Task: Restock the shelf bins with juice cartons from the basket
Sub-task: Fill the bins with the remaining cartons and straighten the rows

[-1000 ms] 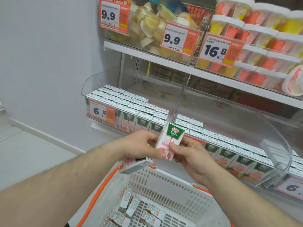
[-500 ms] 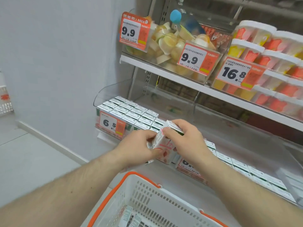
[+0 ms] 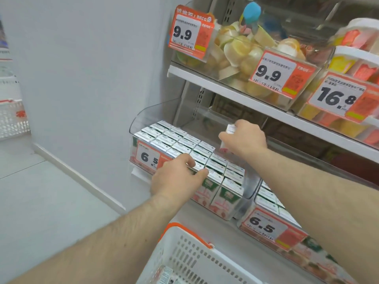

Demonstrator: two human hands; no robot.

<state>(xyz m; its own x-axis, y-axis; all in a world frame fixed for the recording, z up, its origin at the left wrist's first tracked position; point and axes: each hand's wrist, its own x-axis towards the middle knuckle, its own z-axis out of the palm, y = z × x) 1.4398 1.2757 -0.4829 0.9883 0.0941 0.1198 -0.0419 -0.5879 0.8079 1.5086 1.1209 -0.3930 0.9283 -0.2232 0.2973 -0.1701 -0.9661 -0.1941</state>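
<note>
A clear shelf bin (image 3: 141,117) holds rows of small juice cartons (image 3: 180,140) with white tops. My right hand (image 3: 246,140) grips one juice carton (image 3: 230,128) upright above the empty back right part of this bin. My left hand (image 3: 174,179) is at the bin's front row, with fingers and thumb pinching the top of a carton (image 3: 195,167) there. A second bin (image 3: 264,225) of the same cartons stands to the right. The white basket (image 3: 184,253) with an orange handle sits below, with a few cartons (image 3: 166,273) visible inside.
The shelf above (image 3: 225,89) carries clear bins of fruit cups (image 3: 242,52) with 9.9 and 16.8 price tags. A white wall (image 3: 92,78) closes off the left side. Another white basket (image 3: 12,119) stands at the far left on the floor.
Both hands moved apart from the shared carton. My right hand carried a carton up and back over the left bin. My left hand went down to the front row. The view shifted left.
</note>
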